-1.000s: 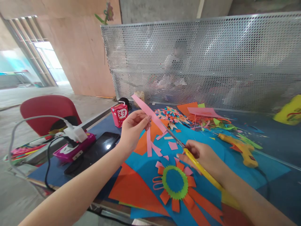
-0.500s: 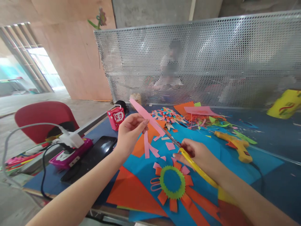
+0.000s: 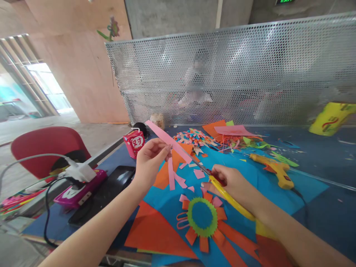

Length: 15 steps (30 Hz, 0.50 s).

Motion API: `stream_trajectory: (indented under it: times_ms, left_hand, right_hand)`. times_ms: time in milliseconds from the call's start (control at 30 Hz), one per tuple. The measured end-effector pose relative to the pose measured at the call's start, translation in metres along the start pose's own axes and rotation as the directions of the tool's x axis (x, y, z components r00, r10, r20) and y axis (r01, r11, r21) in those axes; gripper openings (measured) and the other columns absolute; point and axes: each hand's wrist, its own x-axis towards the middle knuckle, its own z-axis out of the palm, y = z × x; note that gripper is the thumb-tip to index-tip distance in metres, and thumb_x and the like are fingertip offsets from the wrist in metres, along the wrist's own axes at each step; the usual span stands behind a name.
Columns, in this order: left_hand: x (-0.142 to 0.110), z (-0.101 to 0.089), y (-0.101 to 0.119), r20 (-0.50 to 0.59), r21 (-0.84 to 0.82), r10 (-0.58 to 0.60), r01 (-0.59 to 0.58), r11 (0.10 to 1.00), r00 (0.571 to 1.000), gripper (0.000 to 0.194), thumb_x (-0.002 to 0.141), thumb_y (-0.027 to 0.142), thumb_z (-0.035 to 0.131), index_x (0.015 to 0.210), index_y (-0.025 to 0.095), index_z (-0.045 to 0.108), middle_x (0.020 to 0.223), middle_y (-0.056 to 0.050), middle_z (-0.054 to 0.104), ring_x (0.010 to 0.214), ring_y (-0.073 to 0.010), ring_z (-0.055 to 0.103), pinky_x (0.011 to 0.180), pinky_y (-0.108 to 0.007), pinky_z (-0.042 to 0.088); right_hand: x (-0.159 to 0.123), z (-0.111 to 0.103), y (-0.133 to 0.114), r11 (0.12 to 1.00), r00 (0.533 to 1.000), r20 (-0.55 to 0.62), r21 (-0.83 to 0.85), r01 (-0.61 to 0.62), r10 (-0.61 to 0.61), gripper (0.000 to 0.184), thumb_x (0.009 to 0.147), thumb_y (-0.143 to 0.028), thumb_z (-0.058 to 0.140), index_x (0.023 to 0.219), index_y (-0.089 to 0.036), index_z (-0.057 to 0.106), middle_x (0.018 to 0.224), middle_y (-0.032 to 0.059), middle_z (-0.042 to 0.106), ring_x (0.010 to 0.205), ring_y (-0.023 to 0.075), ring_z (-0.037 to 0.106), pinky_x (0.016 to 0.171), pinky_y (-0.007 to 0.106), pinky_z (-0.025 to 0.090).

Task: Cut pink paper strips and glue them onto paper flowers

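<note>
My left hand (image 3: 154, 158) pinches a long pink paper strip (image 3: 160, 131) between thumb and fingers, held slanting above the table. Closed round yellow-handled scissors (image 3: 228, 196) is my right hand (image 3: 226, 180); the metal blades reach the strip's lower right end. Whether the blades are fully closed I cannot tell. Below the hands lies a flower-like badge (image 3: 202, 217) with a green zigzag ring, a blue centre and orange and pink loops and tails. Pink cut pieces (image 3: 180, 180) are scattered on the blue sheet (image 3: 162, 198) between my hands.
A yellow glue gun (image 3: 274, 168) lies at right, its cord trailing forward. A pile of paper scraps (image 3: 239, 141) and a colourful rosette (image 3: 194, 137) sit further back. At left are a red drink carton (image 3: 134, 142), a phone (image 3: 122, 178) and a purple power strip (image 3: 79, 191). A perforated metal screen (image 3: 236, 74) stands behind.
The whole view has shifted slightly. Both hands, the pink strip and the scissors keep nearly the same positions relative to each other.
</note>
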Motion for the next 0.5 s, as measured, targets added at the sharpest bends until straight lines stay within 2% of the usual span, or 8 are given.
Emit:
stream_trajectory:
  times_ms: [267, 500]
  left_hand:
    - [0.0011, -0.0005, -0.0017, -0.003, -0.008, 0.0, 0.0, 1.0, 1.0, 0.01, 0.066, 0.018, 0.065, 0.072, 0.017, 0.057, 0.057, 0.003, 0.057, 0.049, -0.0064, 0.052, 0.046, -0.018, 0.042]
    - [-0.0007, 0.0, -0.0009, 0.011, 0.008, -0.018, 0.018, 1.0, 1.0, 0.01, 0.067, 0.019, 0.065, 0.072, 0.016, 0.058, 0.057, 0.002, 0.057, 0.049, -0.0065, 0.052, 0.047, -0.019, 0.042]
  right_hand:
    - [0.0005, -0.0009, -0.0011, 1.0, 1.0, 0.011, -0.022, -0.021, 0.021, 0.034, 0.064, -0.041, 0.06, 0.058, -0.02, 0.034, 0.052, -0.007, 0.03, 0.049, 0.008, 0.024, 0.041, 0.02, 0.02]
    - [0.0002, 0.0004, 0.0032, 0.998, 1.0, 0.001, -0.056, 0.012, -0.012, 0.035, 0.066, -0.04, 0.058, 0.059, -0.021, 0.03, 0.052, -0.0078, 0.03, 0.048, 0.0076, 0.024, 0.042, 0.02, 0.02]
